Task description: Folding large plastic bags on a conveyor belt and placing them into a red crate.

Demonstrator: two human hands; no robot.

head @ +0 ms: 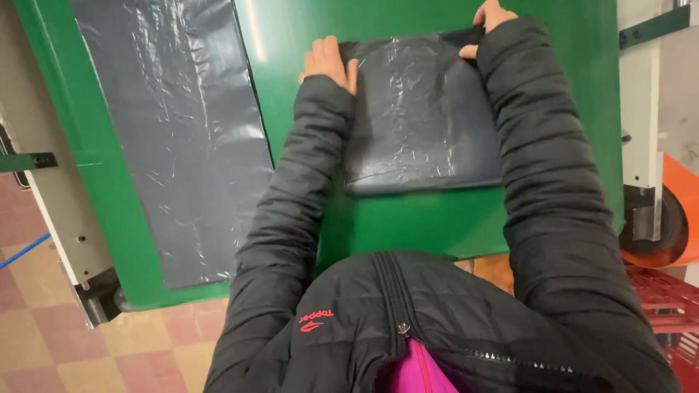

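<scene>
A folded stack of dark grey plastic bags (419, 120) lies on the green table (291, 44) in front of me. My left hand (329, 63) rests flat on the stack's far left corner, fingers together. My right hand (489, 22) pinches the stack's far right corner between thumb and fingers. Both arms are in black padded jacket sleeves that cover the stack's left and right edges.
A long flat sheet of the same grey plastic (175, 131) lies along the left side of the table. A white machine frame (641, 109) and an orange roll (681, 218) stand to the right, with a red crate (666, 298) below. Checkered floor tiles (44, 342) show at lower left.
</scene>
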